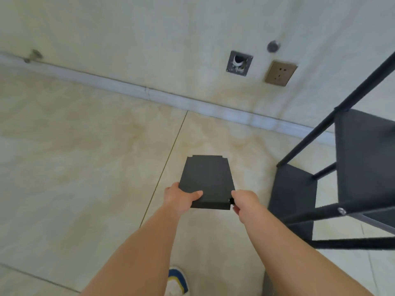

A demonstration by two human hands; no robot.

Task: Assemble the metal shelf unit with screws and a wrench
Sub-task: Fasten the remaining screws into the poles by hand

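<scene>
The shelf board [207,180] is up in the air over the floor, held flat by its near edge in front of the person. The left hand [181,196] grips the near left corner, with the thumb lying on top of the board and the other fingers tucked under it. The right hand [243,201] is at the near right corner, with its fingers curled, and a small dark thing [231,201] peeks out by the corner (maybe a screw or a little tool, it is too small to tell). I cannot tell if this hand pinches the board as well or only that small thing. To the right stands the metal shelf unit [352,171], with dark boards already in it and a shiny screw [342,211] on its front bar. The board is near the unit but not touching it. A shoe [177,280] is on the floor right below the arms. What could go wrong? The far end of the board has nothing under it, so it may tip down and slip out, most of all if the right hand has a weak hold. It could then fall on the tile floor [85,157] or close to the shoe. The small dark thing could drop and roll away. The board could also bump the bars of the unit if it swings over too fast.
</scene>
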